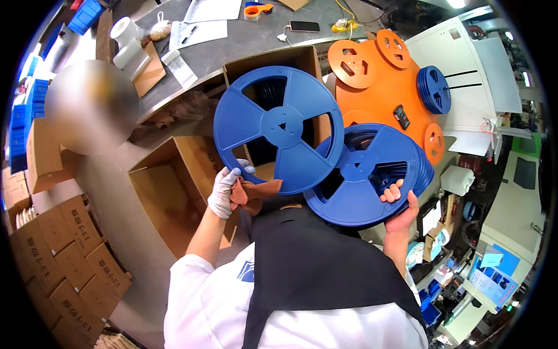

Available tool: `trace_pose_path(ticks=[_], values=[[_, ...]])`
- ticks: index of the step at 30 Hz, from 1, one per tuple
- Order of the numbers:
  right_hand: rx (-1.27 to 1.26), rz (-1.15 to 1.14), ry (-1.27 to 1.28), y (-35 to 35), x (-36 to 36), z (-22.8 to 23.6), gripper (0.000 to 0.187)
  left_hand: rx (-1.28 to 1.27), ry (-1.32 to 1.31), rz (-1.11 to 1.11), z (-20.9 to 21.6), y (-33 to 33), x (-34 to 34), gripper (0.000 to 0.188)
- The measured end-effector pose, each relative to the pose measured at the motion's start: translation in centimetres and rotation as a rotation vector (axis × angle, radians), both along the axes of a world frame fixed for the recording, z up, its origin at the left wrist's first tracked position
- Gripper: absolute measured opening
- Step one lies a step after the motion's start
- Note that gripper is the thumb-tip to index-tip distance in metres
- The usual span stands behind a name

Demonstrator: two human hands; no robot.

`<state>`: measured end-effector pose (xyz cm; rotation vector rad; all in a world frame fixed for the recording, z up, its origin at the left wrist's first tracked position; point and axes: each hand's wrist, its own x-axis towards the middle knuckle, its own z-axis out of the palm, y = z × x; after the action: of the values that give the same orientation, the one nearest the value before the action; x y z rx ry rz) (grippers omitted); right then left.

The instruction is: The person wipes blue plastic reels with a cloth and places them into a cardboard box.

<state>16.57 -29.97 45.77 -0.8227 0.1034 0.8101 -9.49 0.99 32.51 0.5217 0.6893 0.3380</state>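
Note:
My left hand (223,191), in a pale glove, grips the lower left rim of a large blue plastic reel (244,119). A reddish-brown cloth (256,195) is bunched in the same hand, against the reel's lower edge. My bare right hand (401,206) holds a stack of similar blue reels (351,200) by its lower right side, with fingers through a window of the top one. The single reel overlaps the stack's upper left. Behind it stands an open cardboard box (302,56); darker reels inside show through the reel's windows.
An orange round table (378,99) carries orange discs (351,64), a small stack of blue reels (431,90) and a black device (401,117). An open carton (157,203) stands left, near stacked cartons (72,262). The grey workbench (256,38) holds a phone (304,27) and a tape dispenser (256,11).

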Motion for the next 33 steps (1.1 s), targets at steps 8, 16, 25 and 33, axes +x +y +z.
trace_pose_path(ticks=[8,16,25,33], values=[[-0.055,-0.103,-0.015,-0.5,-0.5,-0.2,0.033,0.254,0.245,0.016,-4.9,1.3,4.1,0.019],[-0.129,-0.206,0.020,-0.7,-1.5,-0.5,0.031,0.457,0.560,-0.004,-15.4,5.2,10.8,0.012],[-0.260,-0.373,0.030,-1.9,-3.5,-0.8,0.033,0.411,0.604,-0.103,-15.1,7.9,17.7,0.013],[-0.291,-0.405,0.044,-2.3,-4.2,-0.8,0.034,0.327,0.586,-0.091,-21.1,8.1,18.3,0.010]])
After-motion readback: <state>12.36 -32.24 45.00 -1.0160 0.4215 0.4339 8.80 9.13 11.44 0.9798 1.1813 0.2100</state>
